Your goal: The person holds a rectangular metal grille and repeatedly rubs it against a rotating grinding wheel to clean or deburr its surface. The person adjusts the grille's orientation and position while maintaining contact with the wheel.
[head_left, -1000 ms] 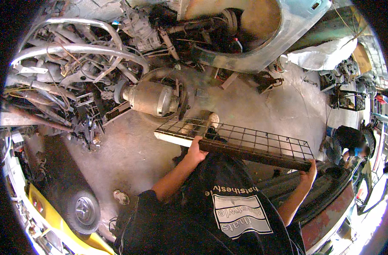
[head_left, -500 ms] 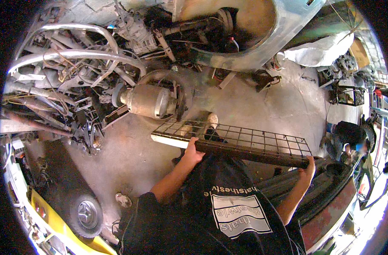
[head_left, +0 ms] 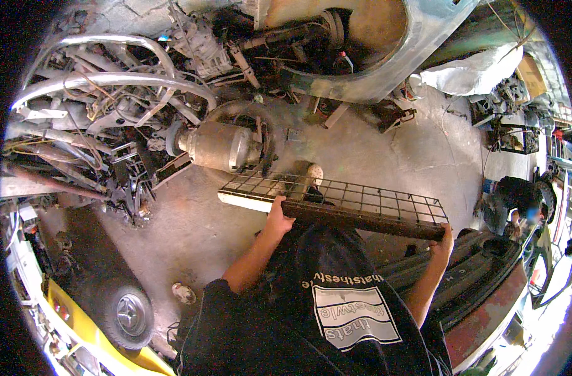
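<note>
Rack (head_left: 361, 220) moved left, fingers (head_left: 280, 206) clasping it.

Dim, grainy fisheye view, glaring at lower right.
White light burns out the right rim; the concrete floor (head_left: 179, 235) is softly lit, shadow lies deep beside the wheel (head_left: 129, 316) at lower left, and the curved metal tube (head_left: 123, 79) gleams. The wire rack (head_left: 361, 221) looks fairly crisp; straight edges bow; coloured specks dot the black corners.

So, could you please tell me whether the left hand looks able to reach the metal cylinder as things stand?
Probably not: the left hand grips the wire-grid rack, whose left end lies between that hand and the metal cylinder.
</note>
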`<state>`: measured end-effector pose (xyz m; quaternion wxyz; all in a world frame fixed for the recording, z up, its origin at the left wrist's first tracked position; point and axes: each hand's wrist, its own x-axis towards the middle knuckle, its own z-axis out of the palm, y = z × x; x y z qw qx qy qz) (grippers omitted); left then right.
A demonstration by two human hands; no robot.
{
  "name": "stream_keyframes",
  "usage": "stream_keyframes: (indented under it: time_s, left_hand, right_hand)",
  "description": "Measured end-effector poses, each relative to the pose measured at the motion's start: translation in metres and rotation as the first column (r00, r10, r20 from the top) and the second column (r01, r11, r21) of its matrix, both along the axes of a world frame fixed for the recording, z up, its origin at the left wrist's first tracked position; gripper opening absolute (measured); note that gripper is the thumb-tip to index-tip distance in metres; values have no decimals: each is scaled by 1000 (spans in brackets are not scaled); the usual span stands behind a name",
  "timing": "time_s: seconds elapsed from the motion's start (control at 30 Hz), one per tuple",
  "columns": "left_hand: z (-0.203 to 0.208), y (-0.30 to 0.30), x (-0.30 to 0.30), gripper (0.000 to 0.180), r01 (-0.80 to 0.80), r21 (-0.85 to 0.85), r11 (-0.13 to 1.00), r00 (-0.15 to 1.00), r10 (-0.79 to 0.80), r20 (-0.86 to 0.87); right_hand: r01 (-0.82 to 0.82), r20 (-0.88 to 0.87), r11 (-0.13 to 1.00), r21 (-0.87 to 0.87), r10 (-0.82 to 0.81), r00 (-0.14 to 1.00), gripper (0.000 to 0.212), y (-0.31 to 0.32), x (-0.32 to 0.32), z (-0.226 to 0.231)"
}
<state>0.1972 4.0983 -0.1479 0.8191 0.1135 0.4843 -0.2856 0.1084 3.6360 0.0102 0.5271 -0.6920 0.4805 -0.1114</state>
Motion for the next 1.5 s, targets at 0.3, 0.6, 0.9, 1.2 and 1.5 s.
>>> stream_keyframes:
  time_s: [0.3, 0.6, 0.9, 1.2, 1.5]
  left_hand:
    - [-31, 2, -9, 28, 95, 260, 961, 948, -166, 270]
    - [-56, -6, -12, 27, 36, 61, 997, 988, -45, 149]
    - [-38, -5, -8, 25, 14, 41, 999, 1000, -13, -19]
    - [-22, -5, -5, 29, 76, 72, 995, 997, -78, 27]
    - [-17, 20, 0, 26, 147, 67, 987, 989, -148, 16]
  right_hand:
    - [161, -7, 967, 195, -163, 987, 15, 16, 12, -24]
    - [105, -15, 985, 135, -104, 995, 19, 2, -17, -53]
    - [215, -52, 889, 403, -212, 976, 20, 27, 7, -11]
    - [147, 53, 973, 179, -159, 986, 22, 12, 1, -31]
    - [326, -93, 799, 505, -325, 941, 22, 9, 5, -49]
